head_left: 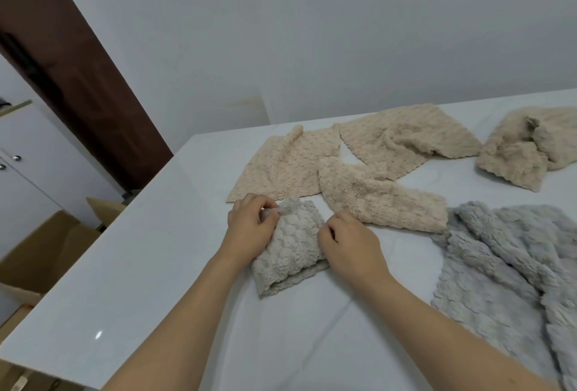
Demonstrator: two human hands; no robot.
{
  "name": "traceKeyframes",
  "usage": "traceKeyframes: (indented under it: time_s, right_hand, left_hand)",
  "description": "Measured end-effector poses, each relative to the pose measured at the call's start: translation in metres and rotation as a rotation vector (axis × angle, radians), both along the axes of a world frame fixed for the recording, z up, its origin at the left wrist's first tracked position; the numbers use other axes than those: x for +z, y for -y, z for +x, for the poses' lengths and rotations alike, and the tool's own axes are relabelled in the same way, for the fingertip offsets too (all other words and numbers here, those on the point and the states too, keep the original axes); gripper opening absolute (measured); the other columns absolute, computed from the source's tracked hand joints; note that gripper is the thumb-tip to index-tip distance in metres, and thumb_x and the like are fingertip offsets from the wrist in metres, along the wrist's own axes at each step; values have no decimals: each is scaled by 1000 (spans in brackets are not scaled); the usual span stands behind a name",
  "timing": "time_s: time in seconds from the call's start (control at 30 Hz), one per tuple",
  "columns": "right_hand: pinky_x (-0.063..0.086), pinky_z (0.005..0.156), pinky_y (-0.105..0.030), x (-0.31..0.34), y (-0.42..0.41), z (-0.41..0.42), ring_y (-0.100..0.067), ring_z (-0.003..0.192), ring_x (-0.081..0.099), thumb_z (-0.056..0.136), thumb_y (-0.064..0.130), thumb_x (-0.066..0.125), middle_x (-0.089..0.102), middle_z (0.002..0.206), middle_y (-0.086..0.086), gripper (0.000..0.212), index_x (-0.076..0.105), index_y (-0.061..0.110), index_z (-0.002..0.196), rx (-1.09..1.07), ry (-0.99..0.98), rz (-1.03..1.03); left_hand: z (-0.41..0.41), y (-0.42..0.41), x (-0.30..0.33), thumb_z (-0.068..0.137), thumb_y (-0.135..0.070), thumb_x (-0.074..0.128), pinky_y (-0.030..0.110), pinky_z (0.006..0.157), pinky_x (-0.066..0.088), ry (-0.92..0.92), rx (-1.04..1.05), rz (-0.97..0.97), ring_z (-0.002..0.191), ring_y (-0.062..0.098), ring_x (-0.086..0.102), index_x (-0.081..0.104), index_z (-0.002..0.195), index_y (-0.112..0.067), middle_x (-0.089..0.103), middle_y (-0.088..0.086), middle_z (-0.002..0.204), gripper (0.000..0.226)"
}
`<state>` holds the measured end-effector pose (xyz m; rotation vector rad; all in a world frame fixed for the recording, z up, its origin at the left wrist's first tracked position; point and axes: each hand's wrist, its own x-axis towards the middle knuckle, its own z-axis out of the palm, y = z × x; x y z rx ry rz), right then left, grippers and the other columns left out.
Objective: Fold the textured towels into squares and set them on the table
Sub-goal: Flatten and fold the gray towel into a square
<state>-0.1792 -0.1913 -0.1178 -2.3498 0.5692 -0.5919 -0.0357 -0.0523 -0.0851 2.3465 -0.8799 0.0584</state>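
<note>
- pale grey folded towel (288,245) lies on the white table (131,265), near its left edge, between both hands.
- left hand (249,226) pinches the towel's far left corner with curled fingers.
- right hand (349,242) has its fingers curled onto the towel's right edge — the grip itself is hidden.
- beige towels (390,140) lie unfolded behind; a grey towel (499,265) sits rumpled to the right.
- cardboard boxes (43,247) stand beside the table.

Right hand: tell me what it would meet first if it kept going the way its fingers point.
Probably the folded grey towel: the right hand has its fingertips already at its edge.
</note>
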Motion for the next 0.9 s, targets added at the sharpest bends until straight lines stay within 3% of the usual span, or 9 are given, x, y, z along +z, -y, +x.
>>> traceKeyframes:
  time_s: [0.1,0.17,0.3,0.4,0.53,0.63,0.8,0.9]
  right_hand:
    - [37,67,-33,2,-1,0,-14,74,48,93,50,41,46,81,6,43,44,20,63,26,-40,-33]
    - [37,70,-32,1,0,1,-14,80,49,91,54,47,47,86,7,41,47,20,69,28,-74,-75]
    - [35,72,-32,-2,2,1,-16,86,49,93,44,50,47,92,7,32,43,21,72,51,-74,-88]
    - [40,77,-34,-2,2,2,-18,91,52,96,40,47,50,96,5,28,53,17,80,55,-76,-93]
    - [41,80,-35,-1,2,3,-19,95,53,97,36,44,51,100,3,28,60,14,91,57,-103,-106]
    - [39,79,-33,-1,3,3,-20,96,53,98,31,44,51,100,3,25,60,13,92,65,-98,-84]
    - [41,82,-34,-1,4,3,-19,98,52,98,26,44,52,103,4,21,60,13,94,78,-99,-57]
    - [38,81,-32,1,3,3,-17,98,51,98,30,42,51,99,7,24,60,16,93,78,-99,-43]
  left_hand:
    - [-3,2,5,93,-13,61,12,57,39,-192,-70,-120,57,-1,48,58,92,-18,52,-6,71,6]
    - [-1,5,6,94,-15,61,13,52,36,-227,-90,-93,51,-1,43,58,92,-18,48,-9,64,5]
    - [5,13,8,94,-22,63,19,57,39,-298,-112,-42,59,2,46,61,93,-17,52,-8,71,5]
    - [9,16,10,96,-30,61,24,62,40,-310,-151,71,68,8,50,61,89,-20,56,-5,80,13]
    - [9,17,19,103,-36,45,28,63,40,-308,-193,196,68,10,47,55,95,-20,54,-3,82,21]
    - [10,13,27,105,-34,38,30,65,40,-335,-182,157,72,14,46,51,95,-21,51,-2,85,22]
    - [12,3,28,100,-34,49,29,65,45,-408,-49,186,71,13,55,58,100,-18,64,-1,88,19]
    - [14,-2,28,97,-35,52,31,65,43,-443,43,185,72,18,54,59,87,-13,62,5,83,25]
